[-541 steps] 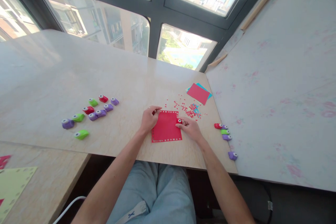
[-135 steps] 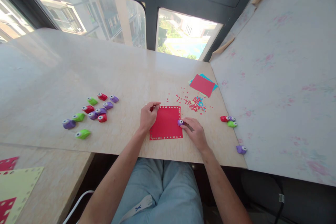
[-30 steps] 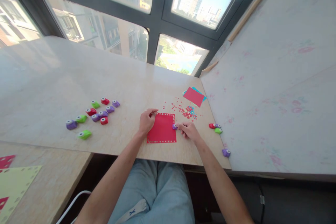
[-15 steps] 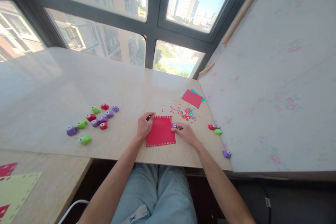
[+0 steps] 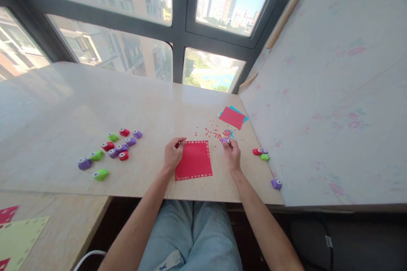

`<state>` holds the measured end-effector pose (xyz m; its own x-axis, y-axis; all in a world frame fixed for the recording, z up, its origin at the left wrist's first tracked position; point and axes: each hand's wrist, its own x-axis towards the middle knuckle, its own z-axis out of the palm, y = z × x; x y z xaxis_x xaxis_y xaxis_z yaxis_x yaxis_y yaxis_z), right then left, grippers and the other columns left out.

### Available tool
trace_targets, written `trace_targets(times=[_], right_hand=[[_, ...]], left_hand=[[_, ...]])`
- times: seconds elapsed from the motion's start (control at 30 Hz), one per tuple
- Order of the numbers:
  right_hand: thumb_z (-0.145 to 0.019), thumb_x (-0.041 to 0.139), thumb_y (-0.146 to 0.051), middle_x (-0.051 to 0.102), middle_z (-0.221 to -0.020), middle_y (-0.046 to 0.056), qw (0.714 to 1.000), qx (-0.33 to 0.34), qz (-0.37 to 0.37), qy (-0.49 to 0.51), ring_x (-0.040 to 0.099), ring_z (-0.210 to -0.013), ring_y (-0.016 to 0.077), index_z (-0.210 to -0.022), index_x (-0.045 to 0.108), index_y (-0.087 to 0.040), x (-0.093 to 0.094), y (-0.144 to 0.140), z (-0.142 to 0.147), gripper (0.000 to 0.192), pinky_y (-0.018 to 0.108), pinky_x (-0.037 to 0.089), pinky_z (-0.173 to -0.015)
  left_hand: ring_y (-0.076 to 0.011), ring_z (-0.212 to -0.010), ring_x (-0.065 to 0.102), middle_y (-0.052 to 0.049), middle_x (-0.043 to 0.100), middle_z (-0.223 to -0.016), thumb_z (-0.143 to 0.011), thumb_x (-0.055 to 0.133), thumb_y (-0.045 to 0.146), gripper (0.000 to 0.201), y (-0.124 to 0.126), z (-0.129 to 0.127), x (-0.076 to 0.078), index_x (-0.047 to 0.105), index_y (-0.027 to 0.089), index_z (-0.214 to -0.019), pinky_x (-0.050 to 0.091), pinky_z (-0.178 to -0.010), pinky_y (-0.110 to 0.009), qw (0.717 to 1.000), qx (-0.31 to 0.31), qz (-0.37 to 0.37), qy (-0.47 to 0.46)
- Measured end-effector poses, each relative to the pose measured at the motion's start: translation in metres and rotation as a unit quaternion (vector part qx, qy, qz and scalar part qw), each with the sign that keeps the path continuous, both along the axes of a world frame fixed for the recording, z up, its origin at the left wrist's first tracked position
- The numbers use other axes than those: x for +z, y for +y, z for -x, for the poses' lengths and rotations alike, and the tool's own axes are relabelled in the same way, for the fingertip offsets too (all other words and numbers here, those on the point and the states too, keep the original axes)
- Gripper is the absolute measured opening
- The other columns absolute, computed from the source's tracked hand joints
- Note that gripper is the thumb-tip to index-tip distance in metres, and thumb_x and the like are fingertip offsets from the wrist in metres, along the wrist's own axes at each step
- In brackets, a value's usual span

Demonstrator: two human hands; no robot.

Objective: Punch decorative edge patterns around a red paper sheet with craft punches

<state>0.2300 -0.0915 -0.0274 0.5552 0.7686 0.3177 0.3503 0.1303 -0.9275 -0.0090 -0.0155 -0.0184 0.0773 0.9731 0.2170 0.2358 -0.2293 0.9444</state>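
A red sheet of paper [image 5: 193, 160] lies on the table in front of me, with small cut-out shapes along its top and bottom edges and down the upper part of its right edge. My left hand [image 5: 174, 152] pinches the sheet's upper left corner. Off the sheet's right side, my right hand [image 5: 232, 152] is closed on a purple craft punch [image 5: 225, 140]. That punch is apart from the paper, beside a scatter of tiny red and blue paper pieces [image 5: 219, 134].
Several green, red and purple punches [image 5: 122, 148] stand to the left. More punches [image 5: 261, 153] and a purple one [image 5: 276, 184] sit along the right wall. Red and blue cards [image 5: 232, 117] lie at the back right. A punched yellow sheet [image 5: 22, 237] is at lower left.
My right hand has drawn the purple punch off the sheet's right edge, moving right and slightly away from me. My left hand keeps its hold on the corner.
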Motion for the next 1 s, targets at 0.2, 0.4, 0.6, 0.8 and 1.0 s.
trace_targets(times=[0.2,0.4,0.6,0.8,1.0], right_hand=[[-0.088,0.056,-0.056,0.058,-0.116,0.01,0.991,0.117,-0.011,0.067,0.059,-0.107,0.025,-0.123,0.053,-0.022,-0.001,0.001,0.006,0.049,0.04,0.06,-0.074],[-0.096,0.05,-0.046,0.053,-0.131,0.016,0.972,0.055,-0.092,-0.211,0.044,-0.132,0.0275,-0.115,0.059,-0.019,0.005,0.007,0.015,0.035,0.054,0.033,-0.112],[-0.097,0.048,-0.046,0.055,-0.122,0.015,0.978,0.005,-0.074,-0.194,0.052,-0.117,0.0254,-0.113,0.058,-0.019,0.005,0.004,0.016,0.033,0.043,0.05,-0.091],[-0.093,0.053,-0.047,0.06,-0.098,0.008,0.984,0.02,-0.037,-0.173,0.057,-0.091,0.0208,-0.105,0.061,-0.019,0.003,0.004,0.017,0.032,0.036,0.051,-0.079],[-0.086,0.06,-0.053,0.063,-0.092,0.006,0.997,0.031,0.012,-0.067,0.061,-0.078,0.0191,-0.106,0.062,-0.018,0.0,0.007,0.023,0.041,0.033,0.053,-0.069]], left_hand=[[-0.0202,-0.083,0.067,-0.009,0.074,-0.093,-0.084,0.055,0.029,0.021,0.0,-0.001,0.0,0.072,0.017,-0.091,0.053,-0.08,-0.036,1.0,-0.001,-0.001,-0.003],[-0.0199,-0.08,0.067,-0.008,0.074,-0.091,-0.084,0.055,0.029,0.022,0.0,-0.001,0.0,0.072,0.018,-0.091,0.053,-0.078,-0.035,1.0,0.002,-0.003,0.007],[-0.0196,-0.08,0.067,-0.008,0.074,-0.092,-0.085,0.055,0.028,0.021,0.0,-0.001,0.0,0.072,0.018,-0.091,0.053,-0.077,-0.034,1.0,0.001,-0.01,0.011],[-0.0189,-0.082,0.067,-0.007,0.074,-0.093,-0.086,0.054,0.019,0.019,-0.001,-0.003,-0.004,0.072,0.019,-0.093,0.053,-0.077,-0.033,0.996,-0.037,-0.032,0.071],[-0.0184,-0.086,0.067,-0.005,0.074,-0.096,-0.086,0.054,0.012,0.022,-0.005,-0.006,-0.003,0.072,0.019,-0.096,0.051,-0.082,-0.031,0.984,-0.069,-0.05,0.153]])
